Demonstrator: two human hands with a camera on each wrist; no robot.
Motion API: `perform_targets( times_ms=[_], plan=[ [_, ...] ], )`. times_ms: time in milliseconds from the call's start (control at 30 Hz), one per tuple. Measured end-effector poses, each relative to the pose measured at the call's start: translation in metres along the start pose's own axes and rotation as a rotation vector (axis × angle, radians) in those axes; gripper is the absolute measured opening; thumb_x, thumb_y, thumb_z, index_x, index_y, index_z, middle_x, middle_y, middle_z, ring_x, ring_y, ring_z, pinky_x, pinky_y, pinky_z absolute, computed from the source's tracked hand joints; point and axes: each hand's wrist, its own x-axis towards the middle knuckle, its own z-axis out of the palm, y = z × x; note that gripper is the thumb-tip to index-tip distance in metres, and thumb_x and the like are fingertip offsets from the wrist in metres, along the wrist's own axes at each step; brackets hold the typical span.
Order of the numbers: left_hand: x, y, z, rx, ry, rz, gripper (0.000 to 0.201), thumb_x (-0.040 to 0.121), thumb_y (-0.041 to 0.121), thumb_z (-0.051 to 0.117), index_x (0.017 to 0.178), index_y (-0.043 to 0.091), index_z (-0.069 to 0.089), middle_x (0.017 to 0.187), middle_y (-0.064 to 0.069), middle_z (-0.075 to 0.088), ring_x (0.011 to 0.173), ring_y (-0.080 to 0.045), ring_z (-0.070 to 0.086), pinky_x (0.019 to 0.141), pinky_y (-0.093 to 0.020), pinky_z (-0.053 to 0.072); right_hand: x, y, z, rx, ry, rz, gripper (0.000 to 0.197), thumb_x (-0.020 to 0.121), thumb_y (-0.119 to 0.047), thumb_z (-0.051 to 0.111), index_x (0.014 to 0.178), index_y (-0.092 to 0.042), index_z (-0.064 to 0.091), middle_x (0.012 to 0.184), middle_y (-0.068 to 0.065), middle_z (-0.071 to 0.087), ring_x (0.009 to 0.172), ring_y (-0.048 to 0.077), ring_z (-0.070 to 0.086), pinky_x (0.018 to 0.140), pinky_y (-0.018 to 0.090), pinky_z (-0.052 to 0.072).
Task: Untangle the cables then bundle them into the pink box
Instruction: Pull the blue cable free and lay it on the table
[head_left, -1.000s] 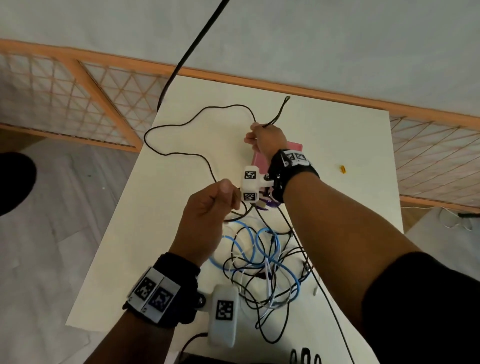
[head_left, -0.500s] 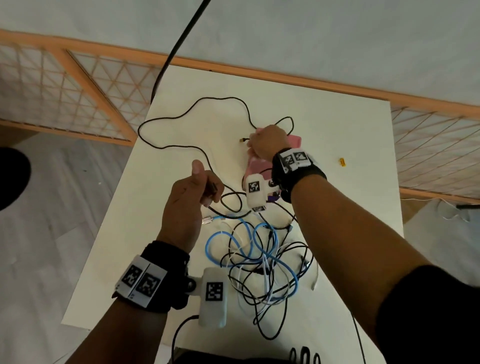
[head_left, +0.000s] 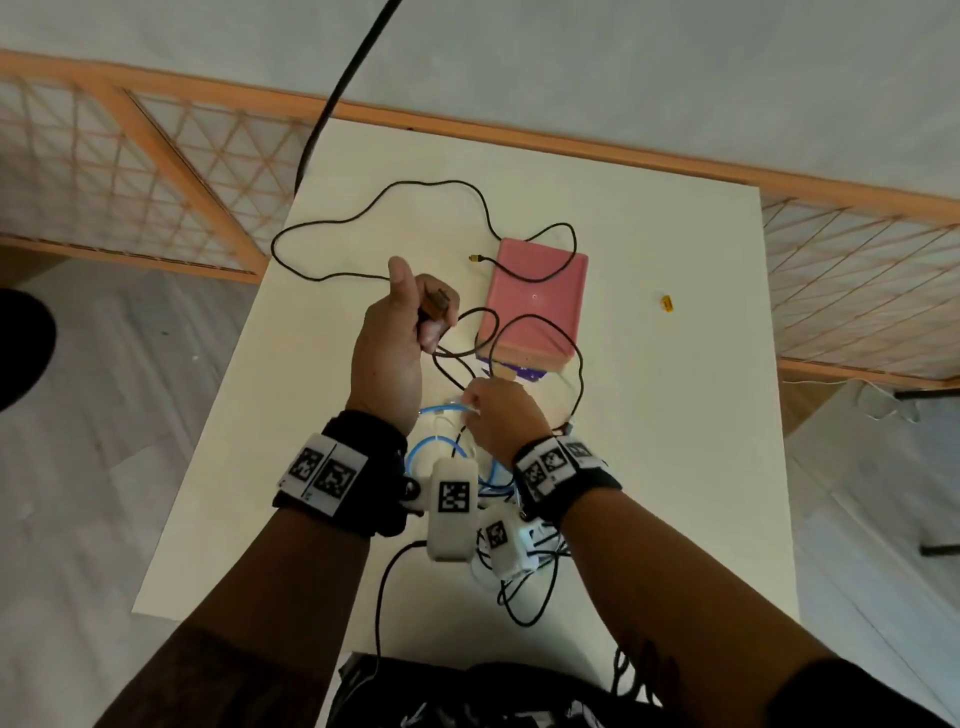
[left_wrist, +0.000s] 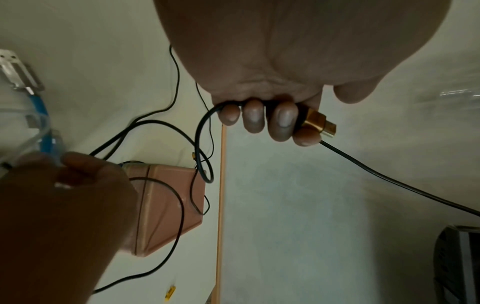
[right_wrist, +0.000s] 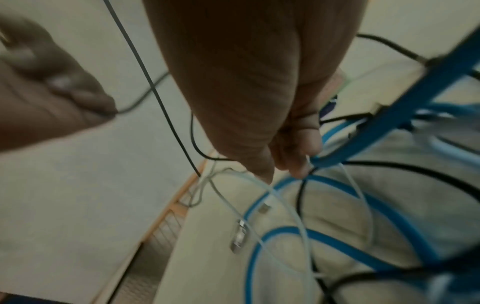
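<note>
My left hand (head_left: 410, 317) is raised over the table's middle and grips a black cable (head_left: 374, 208) just behind its gold plug (left_wrist: 318, 121). That cable loops across the far left of the table and over the pink box (head_left: 535, 306), which lies closed. My right hand (head_left: 498, 415) is down at the tangle of blue, white and black cables (head_left: 452, 452) near the front edge. Its fingertips (right_wrist: 298, 164) pinch a thin white cable (right_wrist: 285, 201) where it crosses the blue cable (right_wrist: 337, 185). The wrists hide most of the tangle in the head view.
The white table (head_left: 675, 467) ends at a wall with an orange wooden lattice rail (head_left: 156, 156) behind and at both sides. A small yellow piece (head_left: 666, 304) lies to the right of the box. A purple item (head_left: 524, 371) sticks out from under the box.
My right hand left the black cable at the pink box and came back to the tangle, where it took the white cable. My left hand rose and moved away from me with the black plug end.
</note>
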Motion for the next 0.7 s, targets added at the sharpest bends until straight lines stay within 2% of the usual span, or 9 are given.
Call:
perform_targets(
  times_ms=[67, 200, 300, 400, 467, 500, 567, 633, 700],
  plan=[
    [0.0, -0.005, 0.001, -0.033, 0.008, -0.036, 0.067, 0.103, 0.058, 0.02, 0.068, 0.024, 0.065, 0.061, 0.0, 0.032, 0.062, -0.018, 0.025, 0.065, -0.034, 0.026, 0.01, 0.004, 0.011, -0.084, -0.02, 0.02, 0.02, 0.094, -0.019, 0.063, 0.111, -0.009, 0.066, 0.113, 0.012, 0.067, 0.106, 0.03, 0.064, 0.084, 0.036, 0.05],
    [-0.001, -0.012, 0.001, -0.123, 0.015, -0.098, 0.066, 0.101, 0.059, 0.021, 0.071, 0.016, 0.061, 0.058, 0.005, 0.034, 0.059, -0.016, 0.027, 0.06, -0.03, 0.027, 0.014, 0.013, 0.017, -0.103, -0.023, 0.058, 0.018, 0.095, -0.017, 0.06, 0.107, -0.013, 0.072, 0.11, 0.01, 0.072, 0.104, 0.03, 0.067, 0.09, 0.039, 0.055],
    [-0.003, -0.014, -0.001, -0.136, 0.016, -0.098, 0.065, 0.103, 0.058, 0.02, 0.074, 0.015, 0.06, 0.057, 0.007, 0.036, 0.059, -0.015, 0.027, 0.06, -0.029, 0.027, 0.003, 0.02, 0.01, 0.06, 0.033, 0.106, 0.011, 0.093, -0.017, 0.064, 0.097, -0.014, 0.074, 0.103, 0.006, 0.075, 0.098, 0.026, 0.068, 0.087, 0.036, 0.055],
    [-0.003, -0.015, -0.005, -0.16, 0.015, -0.101, 0.061, 0.099, 0.06, 0.027, 0.075, 0.016, 0.06, 0.057, 0.008, 0.037, 0.06, -0.014, 0.027, 0.06, -0.031, 0.025, -0.023, 0.024, -0.005, 0.225, 0.122, 0.132, 0.007, 0.09, -0.016, 0.066, 0.083, -0.016, 0.066, 0.088, 0.001, 0.073, 0.081, 0.021, 0.067, 0.073, 0.033, 0.056],
    [-0.003, -0.013, -0.007, -0.169, 0.016, -0.114, 0.057, 0.098, 0.062, 0.032, 0.076, 0.018, 0.062, 0.059, 0.008, 0.038, 0.059, -0.014, 0.026, 0.061, -0.031, 0.023, -0.049, 0.023, -0.018, 0.299, 0.153, 0.157, 0.01, 0.088, -0.016, 0.066, 0.08, -0.015, 0.06, 0.082, -0.001, 0.069, 0.074, 0.016, 0.061, 0.062, 0.022, 0.045],
    [-0.003, -0.013, -0.008, -0.165, 0.015, -0.125, 0.055, 0.097, 0.063, 0.036, 0.077, 0.019, 0.061, 0.06, 0.008, 0.038, 0.059, -0.013, 0.026, 0.06, -0.032, 0.022, -0.063, 0.023, -0.026, 0.33, 0.164, 0.172, 0.01, 0.088, -0.015, 0.066, 0.081, -0.012, 0.059, 0.081, 0.001, 0.068, 0.071, 0.014, 0.058, 0.06, 0.022, 0.041],
    [-0.006, -0.013, -0.008, -0.146, -0.007, -0.157, 0.049, 0.091, 0.066, 0.048, 0.082, 0.019, 0.059, 0.064, 0.008, 0.036, 0.06, -0.012, 0.025, 0.06, -0.031, 0.02, -0.091, 0.017, -0.043, 0.478, 0.191, 0.18, 0.014, 0.089, -0.014, 0.066, 0.083, -0.005, 0.056, 0.081, 0.009, 0.07, 0.068, 0.009, 0.061, 0.062, 0.028, 0.044],
    [-0.011, -0.013, -0.002, -0.111, -0.037, -0.198, 0.046, 0.087, 0.063, 0.056, 0.088, 0.018, 0.058, 0.069, 0.007, 0.036, 0.06, -0.011, 0.026, 0.06, -0.029, 0.021, -0.115, 0.004, -0.06, 0.676, 0.24, 0.115, 0.018, 0.093, -0.013, 0.066, 0.084, -0.003, 0.054, 0.081, 0.008, 0.076, 0.072, 0.007, 0.07, 0.068, 0.034, 0.051],
    [-0.017, -0.014, 0.007, -0.099, -0.07, -0.23, 0.042, 0.09, 0.055, 0.058, 0.095, 0.013, 0.06, 0.074, 0.004, 0.04, 0.061, -0.01, 0.03, 0.06, -0.029, 0.023, -0.129, -0.013, -0.071, 0.805, 0.326, 0.027, 0.022, 0.095, -0.013, 0.068, 0.08, -0.008, 0.053, 0.077, 0.004, 0.077, 0.077, 0.015, 0.073, 0.072, 0.033, 0.055]
  ],
)
